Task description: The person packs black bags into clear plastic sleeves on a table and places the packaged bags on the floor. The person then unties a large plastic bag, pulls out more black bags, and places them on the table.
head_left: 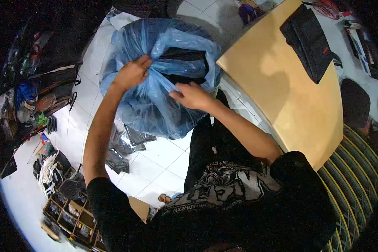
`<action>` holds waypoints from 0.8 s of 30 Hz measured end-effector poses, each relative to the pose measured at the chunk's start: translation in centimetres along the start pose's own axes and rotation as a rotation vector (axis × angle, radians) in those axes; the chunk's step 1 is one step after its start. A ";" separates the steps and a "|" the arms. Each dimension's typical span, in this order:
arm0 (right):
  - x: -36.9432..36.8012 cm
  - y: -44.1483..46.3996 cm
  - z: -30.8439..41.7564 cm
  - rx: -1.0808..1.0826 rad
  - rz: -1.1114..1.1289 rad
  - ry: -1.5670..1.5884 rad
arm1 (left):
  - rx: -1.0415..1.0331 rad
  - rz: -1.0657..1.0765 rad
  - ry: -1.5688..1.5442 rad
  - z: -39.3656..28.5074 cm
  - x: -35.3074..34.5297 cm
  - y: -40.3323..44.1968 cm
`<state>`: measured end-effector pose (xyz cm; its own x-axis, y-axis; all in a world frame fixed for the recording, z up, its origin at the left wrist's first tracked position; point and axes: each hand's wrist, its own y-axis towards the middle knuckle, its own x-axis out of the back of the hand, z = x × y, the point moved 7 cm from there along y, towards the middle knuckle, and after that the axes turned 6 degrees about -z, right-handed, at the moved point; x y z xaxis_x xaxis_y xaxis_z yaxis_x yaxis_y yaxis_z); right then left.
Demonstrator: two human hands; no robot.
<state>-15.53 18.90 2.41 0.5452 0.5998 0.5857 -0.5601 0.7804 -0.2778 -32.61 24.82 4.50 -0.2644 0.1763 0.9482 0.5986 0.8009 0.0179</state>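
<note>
A large, full blue translucent plastic bag (155, 113) stands on the tiled floor in front of me. Its top is gathered and twisted near the middle, and dark contents (185, 55) show through an opening at its right side. My left hand (133, 73) is closed on the gathered plastic at the left of the knot-like bunch. My right hand (192, 95) pinches a stretched strip of the same plastic, lower and to the right. Folds of the bag run between the two hands.
A wooden table (298, 109) with a black bag (308, 44) on it stands at the right. Dark plastic packets (119, 151) lie on the floor below the blue bag. A compartment shelf (73, 218) is at the lower left; cluttered racks (33, 101) line the left.
</note>
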 end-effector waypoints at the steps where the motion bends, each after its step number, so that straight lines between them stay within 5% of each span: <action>1: 0.4 -0.5 -0.1 0.033 -0.032 0.085 | 0.016 0.009 0.010 0.2 0.5 -0.1; 3: 0.6 -2.1 -0.4 0.086 -0.053 0.082 | 0.082 0.110 -0.029 0.3 0.3 -0.5; 7: 1.0 -2.3 0.5 0.141 -0.099 0.229 | 0.207 -0.023 0.106 -1.6 1.3 -0.4; 10: 1.3 -2.3 2.0 0.135 -0.125 0.258 | -0.033 -0.172 0.206 -8.8 5.1 1.9; 13: 2.8 -2.5 2.5 0.186 -0.351 0.239 | -0.164 0.007 -0.073 -11.0 2.2 0.5; 16: 3.3 -2.2 2.5 0.201 -0.288 0.353 | -0.033 0.199 -0.255 -9.6 2.3 -0.4; 17: 3.4 -2.0 2.6 0.109 -0.170 0.324 | -0.093 0.028 -0.291 -10.2 3.7 -0.3; 24: 1.6 -0.5 4.2 0.190 -0.173 0.354 | -0.085 0.095 -0.211 -8.6 2.8 -1.7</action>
<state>-16.97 18.76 6.64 0.8027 0.5124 0.3051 -0.5284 0.8483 -0.0345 -27.83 19.06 9.87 -0.3512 0.3712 0.8596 0.6870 0.7259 -0.0329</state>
